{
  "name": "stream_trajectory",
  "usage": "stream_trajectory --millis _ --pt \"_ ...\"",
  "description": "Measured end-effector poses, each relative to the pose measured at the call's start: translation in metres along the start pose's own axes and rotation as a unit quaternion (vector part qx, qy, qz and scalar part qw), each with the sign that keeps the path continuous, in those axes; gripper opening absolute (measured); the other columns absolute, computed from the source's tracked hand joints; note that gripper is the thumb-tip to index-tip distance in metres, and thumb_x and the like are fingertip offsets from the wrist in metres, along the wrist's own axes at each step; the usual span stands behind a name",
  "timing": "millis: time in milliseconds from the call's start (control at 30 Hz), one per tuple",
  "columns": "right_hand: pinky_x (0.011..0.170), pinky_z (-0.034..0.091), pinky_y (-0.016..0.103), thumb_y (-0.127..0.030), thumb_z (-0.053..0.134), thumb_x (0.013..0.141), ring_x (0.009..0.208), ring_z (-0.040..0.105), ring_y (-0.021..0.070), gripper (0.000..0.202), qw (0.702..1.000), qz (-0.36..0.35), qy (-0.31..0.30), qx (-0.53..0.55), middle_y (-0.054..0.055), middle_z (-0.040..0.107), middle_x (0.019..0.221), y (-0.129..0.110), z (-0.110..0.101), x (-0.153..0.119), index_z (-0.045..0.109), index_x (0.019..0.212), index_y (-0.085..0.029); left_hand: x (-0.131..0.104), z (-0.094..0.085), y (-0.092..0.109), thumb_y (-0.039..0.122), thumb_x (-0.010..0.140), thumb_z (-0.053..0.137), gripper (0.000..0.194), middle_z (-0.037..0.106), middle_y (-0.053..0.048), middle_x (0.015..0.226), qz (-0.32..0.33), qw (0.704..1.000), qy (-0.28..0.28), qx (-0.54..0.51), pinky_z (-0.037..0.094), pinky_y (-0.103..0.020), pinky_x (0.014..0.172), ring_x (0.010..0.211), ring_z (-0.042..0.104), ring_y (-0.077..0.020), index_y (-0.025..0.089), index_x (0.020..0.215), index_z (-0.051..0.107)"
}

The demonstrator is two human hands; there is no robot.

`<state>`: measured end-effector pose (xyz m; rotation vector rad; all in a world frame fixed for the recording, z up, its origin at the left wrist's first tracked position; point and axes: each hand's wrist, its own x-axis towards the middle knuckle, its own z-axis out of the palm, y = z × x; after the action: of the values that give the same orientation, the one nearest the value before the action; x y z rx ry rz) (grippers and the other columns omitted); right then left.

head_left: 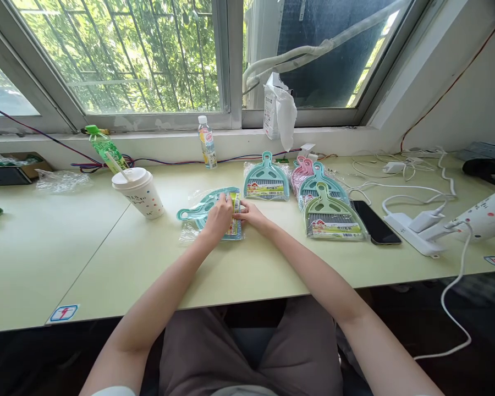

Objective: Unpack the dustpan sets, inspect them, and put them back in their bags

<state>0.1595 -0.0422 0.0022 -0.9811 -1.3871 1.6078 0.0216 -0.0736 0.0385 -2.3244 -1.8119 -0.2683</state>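
Observation:
A blue mini dustpan and brush set (193, 213) in a clear plastic bag lies sideways on the table in front of me, its handle pointing left. A yellow-green label runs along its right end. My left hand (220, 215) is over the label end, its fingers drawn together at the wrapper. From the right, my right hand (252, 213) grips the bag's edge with thumb and fingertips. Exactly what the left fingertips pinch is partly hidden. Just behind stands another bagged teal dustpan set (266, 179).
More bagged sets lie to the right: pink (301, 168), blue (319, 181) and green (329, 212). Beside them are a phone (375, 223) and a power strip (412, 234) with white cables. A paper cup (138, 192), green-capped bottle (107, 148) and small bottle (207, 143) stand left and behind.

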Motion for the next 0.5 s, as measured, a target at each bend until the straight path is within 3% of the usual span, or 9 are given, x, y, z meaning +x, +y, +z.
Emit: stream_trajectory --millis 167,300,400,500 --pt "0.059 0.056 0.024 -0.019 0.081 0.071 0.067 0.07 0.0163 0.061 1.0 -0.002 -0.002 0.008 -0.001 0.073 0.073 0.002 0.0 0.0 0.056 0.126 -0.019 0.001 0.001 -0.004 0.005 0.092 0.038 0.045 0.054 -0.017 0.119 0.001 0.998 0.031 -0.061 0.051 -0.028 0.074 0.094 0.065 -0.0215 0.009 0.136 0.048" --pt "0.061 0.058 0.026 -0.021 0.082 0.069 0.068 0.07 0.0165 0.062 0.999 -0.026 0.035 0.011 0.0 0.075 0.079 0.004 -0.001 0.003 0.055 0.125 -0.019 0.005 0.009 -0.007 0.013 0.097 0.036 0.043 0.057 -0.014 0.117 0.016 0.981 0.08 -0.174 0.052 -0.031 0.076 0.09 0.065 -0.0212 0.015 0.138 0.048" --pt "0.067 0.062 0.032 -0.024 0.082 0.069 0.073 0.072 0.018 0.06 0.993 -0.065 0.098 0.031 0.001 0.076 0.086 0.004 -0.004 0.006 0.056 0.123 -0.02 0.006 0.014 -0.007 0.02 0.098 0.038 0.04 0.057 -0.014 0.126 -0.01 0.953 0.173 -0.251 0.048 -0.039 0.096 0.113 0.06 -0.0258 0.02 0.138 0.048" --pt "0.074 0.064 0.037 -0.028 0.082 0.069 0.08 0.073 0.0191 0.06 0.978 -0.112 0.159 0.076 0.001 0.076 0.091 0.002 -0.006 0.007 0.055 0.122 -0.022 0.005 0.02 -0.004 0.029 0.094 0.054 0.05 0.043 -0.016 0.146 -0.095 0.9 0.302 -0.299 0.03 -0.049 0.115 0.14 0.037 -0.03 0.021 0.142 0.04"
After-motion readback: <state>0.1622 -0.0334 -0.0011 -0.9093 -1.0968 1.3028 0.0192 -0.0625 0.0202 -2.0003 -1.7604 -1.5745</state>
